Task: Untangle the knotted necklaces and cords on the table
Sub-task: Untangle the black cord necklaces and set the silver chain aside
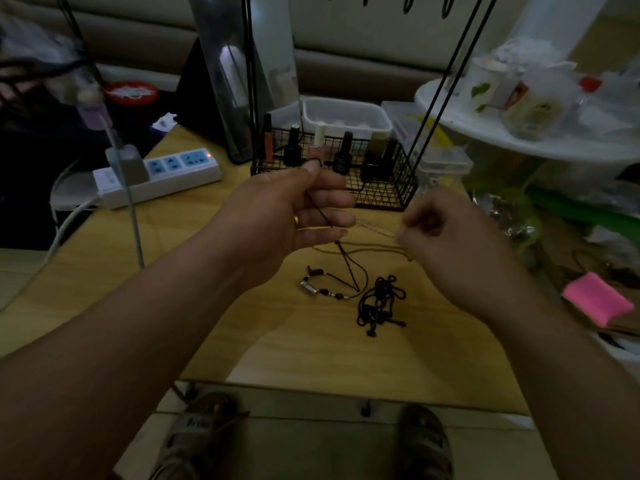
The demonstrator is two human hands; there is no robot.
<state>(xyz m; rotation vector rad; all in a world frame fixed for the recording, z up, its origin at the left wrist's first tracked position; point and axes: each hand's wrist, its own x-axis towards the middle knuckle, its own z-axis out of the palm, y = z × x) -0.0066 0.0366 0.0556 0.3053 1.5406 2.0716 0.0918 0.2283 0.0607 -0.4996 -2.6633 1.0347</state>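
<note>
The left hand (298, 209) is holding a thin black beaded cord (309, 287) over the light wooden table (311, 351); the right hand (446, 237) is pinching a thin pale chain (375, 227).

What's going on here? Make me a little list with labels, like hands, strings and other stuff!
Left hand: pinches a black cord between thumb and finger
Where it goes: down to a beaded necklace lying on the table
Right hand: fingers curled, seems to pinch a thin chain
Loose on table: black tangle, brown cord
Behind: wire basket of small bottles, power strip
</note>
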